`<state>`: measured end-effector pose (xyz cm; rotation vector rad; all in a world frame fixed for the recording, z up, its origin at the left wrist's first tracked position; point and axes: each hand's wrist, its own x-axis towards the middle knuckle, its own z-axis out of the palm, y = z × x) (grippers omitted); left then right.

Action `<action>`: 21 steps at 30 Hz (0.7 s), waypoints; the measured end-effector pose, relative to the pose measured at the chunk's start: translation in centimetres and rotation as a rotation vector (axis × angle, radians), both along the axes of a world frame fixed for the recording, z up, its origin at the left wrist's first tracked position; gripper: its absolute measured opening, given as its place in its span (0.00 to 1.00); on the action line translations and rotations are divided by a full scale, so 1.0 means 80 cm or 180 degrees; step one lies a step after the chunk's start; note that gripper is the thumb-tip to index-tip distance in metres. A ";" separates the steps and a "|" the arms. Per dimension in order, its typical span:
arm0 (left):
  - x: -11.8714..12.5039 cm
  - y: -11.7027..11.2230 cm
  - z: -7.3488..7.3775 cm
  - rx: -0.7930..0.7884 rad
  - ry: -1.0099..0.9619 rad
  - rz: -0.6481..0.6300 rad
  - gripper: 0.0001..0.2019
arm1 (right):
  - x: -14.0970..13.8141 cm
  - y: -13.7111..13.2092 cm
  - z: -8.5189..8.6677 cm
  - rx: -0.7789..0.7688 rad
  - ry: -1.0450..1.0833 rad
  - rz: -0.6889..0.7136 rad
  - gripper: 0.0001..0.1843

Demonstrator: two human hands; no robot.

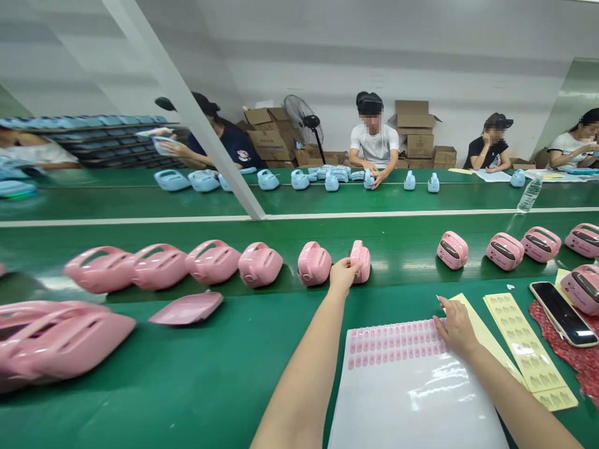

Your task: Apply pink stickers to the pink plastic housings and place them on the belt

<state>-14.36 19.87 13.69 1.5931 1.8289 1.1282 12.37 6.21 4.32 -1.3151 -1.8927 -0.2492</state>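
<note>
My left hand (pixel 344 275) is closed on a pink plastic housing with a carry handle (pixel 362 262), which stands upright on the green belt. Its fingers grip the near left side. My right hand (pixel 457 324) rests over the top right corner of a white sheet of small pink oval stickers (pixel 397 344). The thumb and fingers there are drawn together; a tiny pale bit shows at the fingertip, too small to name. Left of my left hand stands another pink housing (pixel 314 264). A housing with a dark front panel (pixel 452 251) sits beyond my right hand.
More pink housings (pixel 260 265) line the belt on both sides. A loose pink shell part (pixel 188 308) lies at left. Yellow sticker strips (pixel 526 349), a phone (pixel 564 313) and red bubble wrap (pixel 587 368) lie at right. A slanted post (pixel 187 106) and a bottle (pixel 530 194) stand ahead; co-workers sit opposite.
</note>
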 end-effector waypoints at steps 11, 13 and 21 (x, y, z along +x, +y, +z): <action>0.093 -0.181 0.011 0.0483 -0.0333 -0.1151 0.03 | -0.081 -0.017 0.086 -0.1676 0.4339 0.1072 0.37; 0.096 -0.207 0.009 0.0526 -0.0412 -0.1467 0.03 | -0.086 -0.026 0.100 -0.1818 0.5023 0.1065 0.36; 0.083 -0.272 -0.039 0.0323 -0.3300 -0.0255 0.21 | -0.056 -0.091 0.108 -0.2505 0.5142 0.0874 0.36</action>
